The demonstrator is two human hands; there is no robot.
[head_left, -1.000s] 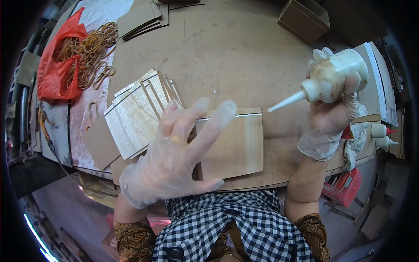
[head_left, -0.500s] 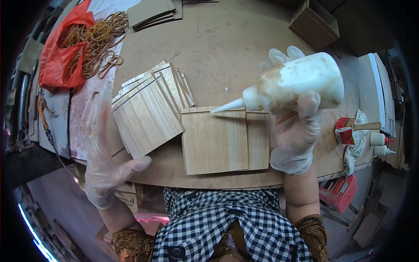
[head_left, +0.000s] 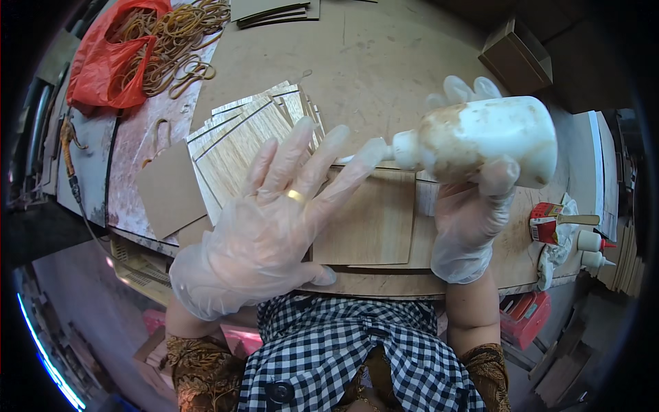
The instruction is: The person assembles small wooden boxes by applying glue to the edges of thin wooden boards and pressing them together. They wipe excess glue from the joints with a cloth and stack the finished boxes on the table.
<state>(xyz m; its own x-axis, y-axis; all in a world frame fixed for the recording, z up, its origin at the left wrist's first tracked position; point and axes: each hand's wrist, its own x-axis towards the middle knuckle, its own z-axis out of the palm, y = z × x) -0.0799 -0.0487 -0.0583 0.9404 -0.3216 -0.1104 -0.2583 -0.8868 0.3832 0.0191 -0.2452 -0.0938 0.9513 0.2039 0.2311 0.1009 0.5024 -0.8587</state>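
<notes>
In a clear glove, my right hand [head_left: 467,237] grips a white glue bottle [head_left: 498,134] stained brown, tipped on its side with the nozzle pointing left. The nozzle lies just above the top edge of a thin square wooden panel [head_left: 371,220], partly behind my left fingertips. Another panel shows beneath it at the right. My gloved left hand [head_left: 261,220], a gold-coloured ring on one finger, is open with fingers spread over the panel's left side; whether it touches is unclear. Behind it lies a fanned stack of wooden panels [head_left: 237,141] with dark grooves. A brown board [head_left: 168,189] lies left of that stack.
A red plastic bag [head_left: 103,79] spills rubber bands [head_left: 189,44] at the far left. Brown boards [head_left: 274,12] lie at the back, and an open box [head_left: 519,58] stands back right. At right are a red carton [head_left: 542,223] with a brush and small glue bottles [head_left: 589,240].
My left hand has swung right, from beside the stack to over the panel in front of me. The brown board now shows at left. My right hand still holds the glue bottle.
</notes>
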